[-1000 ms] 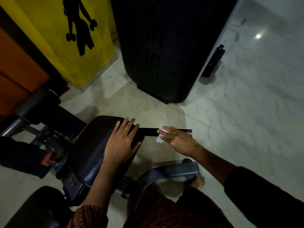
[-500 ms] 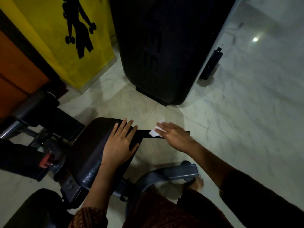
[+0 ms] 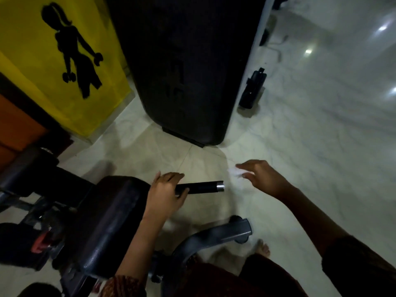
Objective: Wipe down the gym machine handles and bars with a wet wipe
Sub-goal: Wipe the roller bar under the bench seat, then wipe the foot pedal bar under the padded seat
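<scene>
1. The left hand point(image 3: 167, 190) gripped the black handle point(image 3: 201, 187) at the end next to the seat pad point(image 3: 120, 211), with the fingers curled over the top and the thumb underneath.
2. The right hand point(image 3: 264, 179) hung just beyond the handle's silver end cap point(image 3: 220, 186), apart from it and above the floor point(image 3: 321, 146).
3. The wet wipe point(image 3: 235, 173) showed as a pale, blurred patch between the right fingers and thumb. The hold looked like a loose pinch, but motion blur left its exact form unclear.
4. Step in hand, as judged: wiping this handle. The wipe was off the bar, so the moment fell either between strokes or at the end of this handle.
5. Next move, as judged:
   - A further stroke called for laying the wipe on the cap end and drawing it along the handle.
   - The section under the left hand required that hand to shift first.
   - Otherwise, the grey frame bar point(image 3: 214, 234) below was a likely next surface.
</scene>
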`<state>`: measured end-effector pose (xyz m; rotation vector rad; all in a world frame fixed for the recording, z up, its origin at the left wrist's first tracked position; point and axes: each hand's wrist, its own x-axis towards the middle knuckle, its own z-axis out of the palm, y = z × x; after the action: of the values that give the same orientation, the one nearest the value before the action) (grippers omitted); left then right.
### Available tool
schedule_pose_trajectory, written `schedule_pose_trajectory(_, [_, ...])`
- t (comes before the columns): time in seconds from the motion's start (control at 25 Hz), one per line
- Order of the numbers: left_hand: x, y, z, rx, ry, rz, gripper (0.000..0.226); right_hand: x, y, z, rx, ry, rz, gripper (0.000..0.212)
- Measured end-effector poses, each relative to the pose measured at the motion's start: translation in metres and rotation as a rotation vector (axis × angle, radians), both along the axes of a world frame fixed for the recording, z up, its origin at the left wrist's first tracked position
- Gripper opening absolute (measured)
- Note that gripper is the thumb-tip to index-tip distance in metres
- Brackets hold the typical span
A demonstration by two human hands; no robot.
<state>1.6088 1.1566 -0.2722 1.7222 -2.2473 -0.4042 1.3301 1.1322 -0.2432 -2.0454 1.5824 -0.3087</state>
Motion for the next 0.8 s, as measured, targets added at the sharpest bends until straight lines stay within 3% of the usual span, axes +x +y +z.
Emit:
schedule_pose_trajectory(0.12, [-0.069,-0.034,0.029,0.081,0.122,0.003,0.039,-0.038,-0.008,0.030,-0.115,-0.089,-0.136,0.027])
schedule_pose_trajectory(0.32, [-0.218,-0.087,0.081,0.015,0.197,-0.153,0.037,-0.149,-0.024,0.070,-0.224,-0.090,-0.315,0.021])
schedule_pose_trajectory(0.6, [-0.432,-0.104,0.134,-0.063,0.241,-0.335,0.039,-0.324,-0.019,0.132,-0.403,-0.087,-0.504,0.025])
schedule_pose_trajectory(0.8, [-0.521,-0.111,0.150,-0.098,0.203,-0.402,0.041,-0.411,-0.018,0.146,-0.444,-0.121,-0.585,0.024])
